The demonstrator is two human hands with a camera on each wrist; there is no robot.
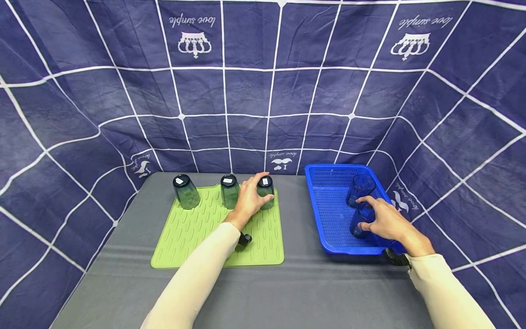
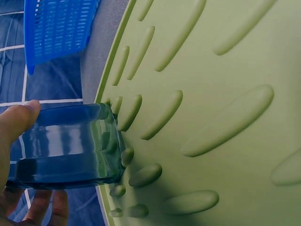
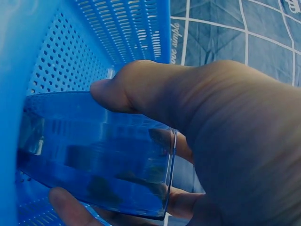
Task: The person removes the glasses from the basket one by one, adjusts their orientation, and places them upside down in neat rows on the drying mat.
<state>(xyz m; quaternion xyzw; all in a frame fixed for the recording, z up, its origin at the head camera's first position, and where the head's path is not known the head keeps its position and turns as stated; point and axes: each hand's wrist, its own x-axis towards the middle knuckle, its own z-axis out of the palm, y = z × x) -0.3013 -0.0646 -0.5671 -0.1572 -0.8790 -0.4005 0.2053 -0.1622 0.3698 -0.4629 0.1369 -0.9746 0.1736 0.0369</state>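
On the light green ribbed mat, my left hand holds an upside-down drinking glass near the far right corner. The left wrist view shows the thumb on one side of this glass and the fingers curled at the other, its rim against the mat. My right hand reaches into the blue basket and grips a clear glass between thumb and fingers. Another glass stands just behind it in the basket. Part of the gripped glass is hidden by the hand.
Two more upside-down glasses stand along the mat's far edge, a left glass and a middle glass. Grey cloth covers the table. A dark blue checked curtain hangs behind and at both sides.
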